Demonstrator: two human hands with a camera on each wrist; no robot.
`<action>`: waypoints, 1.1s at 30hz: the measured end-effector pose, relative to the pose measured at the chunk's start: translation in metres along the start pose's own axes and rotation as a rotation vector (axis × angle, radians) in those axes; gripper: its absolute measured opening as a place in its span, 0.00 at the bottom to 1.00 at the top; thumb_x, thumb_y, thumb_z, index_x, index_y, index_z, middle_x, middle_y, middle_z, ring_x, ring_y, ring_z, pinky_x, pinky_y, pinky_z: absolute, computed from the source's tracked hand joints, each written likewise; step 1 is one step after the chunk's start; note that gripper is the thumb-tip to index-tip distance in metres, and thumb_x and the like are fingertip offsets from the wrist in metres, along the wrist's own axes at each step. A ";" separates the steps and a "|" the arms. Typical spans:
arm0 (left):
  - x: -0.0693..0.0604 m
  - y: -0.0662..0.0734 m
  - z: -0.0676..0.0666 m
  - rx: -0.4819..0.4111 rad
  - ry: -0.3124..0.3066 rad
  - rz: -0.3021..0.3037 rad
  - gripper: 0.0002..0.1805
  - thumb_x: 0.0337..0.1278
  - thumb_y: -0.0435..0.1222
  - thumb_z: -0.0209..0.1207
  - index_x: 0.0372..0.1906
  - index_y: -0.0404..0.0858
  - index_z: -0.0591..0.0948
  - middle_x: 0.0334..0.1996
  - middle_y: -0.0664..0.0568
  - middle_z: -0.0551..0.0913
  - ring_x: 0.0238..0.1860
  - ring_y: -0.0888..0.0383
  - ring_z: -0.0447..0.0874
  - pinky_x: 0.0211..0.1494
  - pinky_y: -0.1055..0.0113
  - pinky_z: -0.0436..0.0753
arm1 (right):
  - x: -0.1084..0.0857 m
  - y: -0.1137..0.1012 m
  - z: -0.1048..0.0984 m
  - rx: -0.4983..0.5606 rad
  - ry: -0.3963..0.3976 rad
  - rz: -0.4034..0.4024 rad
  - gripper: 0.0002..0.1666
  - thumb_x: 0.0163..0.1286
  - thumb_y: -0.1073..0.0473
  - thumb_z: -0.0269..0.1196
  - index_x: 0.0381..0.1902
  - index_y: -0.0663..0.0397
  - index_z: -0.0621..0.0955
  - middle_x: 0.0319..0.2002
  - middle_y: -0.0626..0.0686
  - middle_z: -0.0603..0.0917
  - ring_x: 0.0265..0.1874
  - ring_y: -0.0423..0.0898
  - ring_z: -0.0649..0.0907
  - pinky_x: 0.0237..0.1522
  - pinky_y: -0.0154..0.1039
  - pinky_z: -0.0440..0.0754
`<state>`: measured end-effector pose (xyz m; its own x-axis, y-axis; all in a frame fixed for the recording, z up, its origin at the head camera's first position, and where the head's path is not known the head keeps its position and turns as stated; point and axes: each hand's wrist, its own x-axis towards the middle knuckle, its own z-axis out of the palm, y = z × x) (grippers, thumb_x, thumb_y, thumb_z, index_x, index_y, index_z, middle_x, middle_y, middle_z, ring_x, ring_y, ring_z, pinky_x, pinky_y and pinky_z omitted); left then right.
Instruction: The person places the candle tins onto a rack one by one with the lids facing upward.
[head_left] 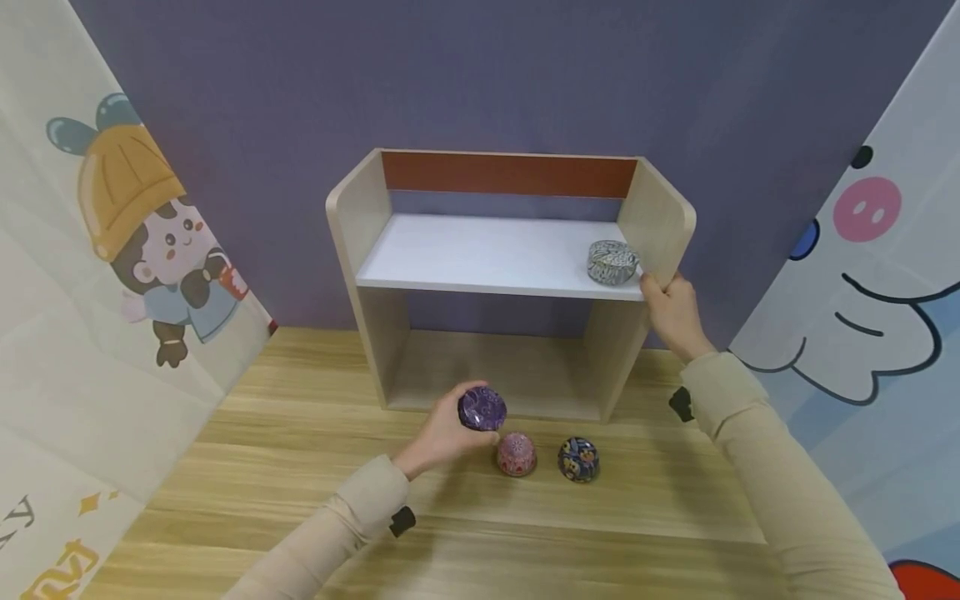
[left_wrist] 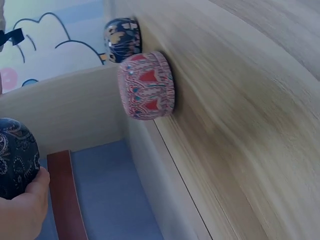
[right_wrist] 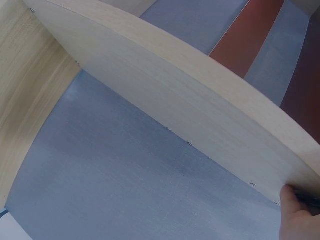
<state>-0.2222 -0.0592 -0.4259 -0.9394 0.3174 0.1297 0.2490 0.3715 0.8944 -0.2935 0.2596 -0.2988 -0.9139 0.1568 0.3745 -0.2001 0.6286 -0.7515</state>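
In the head view my left hand (head_left: 450, 425) holds a round purple patterned tin (head_left: 482, 408) in front of the shelf's lower opening. The tin (left_wrist: 17, 157) looks dark with paisley swirls in the left wrist view. My right hand (head_left: 675, 317) grips the front edge of the right side panel (head_left: 660, 212) of a small two-tier wooden shelf. Close to its thumb, a grey-white patterned tin (head_left: 612, 262) sits at the right end of the white upper board (head_left: 480, 250). Below the left hand, a pink-red patterned tin (head_left: 517, 454) and a dark blue floral tin (head_left: 578, 460) stand on the table.
The shelf's lower board (head_left: 487, 367) lies near the wooden table (head_left: 300, 433). A reddish-brown strip (head_left: 510, 173) crosses the shelf's back at the top. Behind stands a blue-grey wall (head_left: 510, 75), with cartoon-printed sheets at both sides.
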 end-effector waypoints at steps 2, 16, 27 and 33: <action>0.000 0.001 -0.001 -0.038 -0.001 -0.016 0.43 0.29 0.35 0.72 0.61 0.40 0.69 0.54 0.38 0.74 0.52 0.43 0.75 0.55 0.53 0.77 | 0.000 0.000 0.000 0.003 -0.001 0.002 0.27 0.70 0.48 0.42 0.44 0.71 0.70 0.40 0.64 0.74 0.38 0.51 0.70 0.38 0.40 0.68; -0.002 0.005 -0.002 -0.088 -0.003 -0.037 0.43 0.26 0.35 0.74 0.59 0.40 0.70 0.54 0.40 0.74 0.53 0.43 0.74 0.59 0.49 0.73 | 0.000 0.002 0.001 0.001 0.011 0.002 0.24 0.70 0.49 0.43 0.39 0.68 0.70 0.36 0.62 0.72 0.36 0.52 0.69 0.35 0.39 0.67; -0.002 0.003 -0.001 -0.072 -0.007 -0.029 0.44 0.27 0.35 0.74 0.60 0.39 0.69 0.55 0.39 0.73 0.55 0.43 0.73 0.60 0.49 0.72 | 0.000 0.001 0.000 -0.013 0.013 -0.001 0.24 0.70 0.49 0.43 0.38 0.69 0.70 0.37 0.63 0.73 0.36 0.52 0.69 0.35 0.39 0.67; 0.000 0.006 -0.002 -0.072 -0.010 -0.026 0.43 0.29 0.36 0.73 0.60 0.39 0.69 0.55 0.39 0.74 0.54 0.43 0.74 0.59 0.49 0.73 | 0.000 0.000 0.000 -0.017 0.009 -0.002 0.25 0.70 0.49 0.42 0.40 0.70 0.70 0.38 0.64 0.74 0.36 0.52 0.69 0.36 0.40 0.67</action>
<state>-0.2212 -0.0588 -0.4200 -0.9428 0.3171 0.1025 0.2069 0.3160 0.9259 -0.2937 0.2597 -0.2989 -0.9103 0.1620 0.3810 -0.1961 0.6419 -0.7413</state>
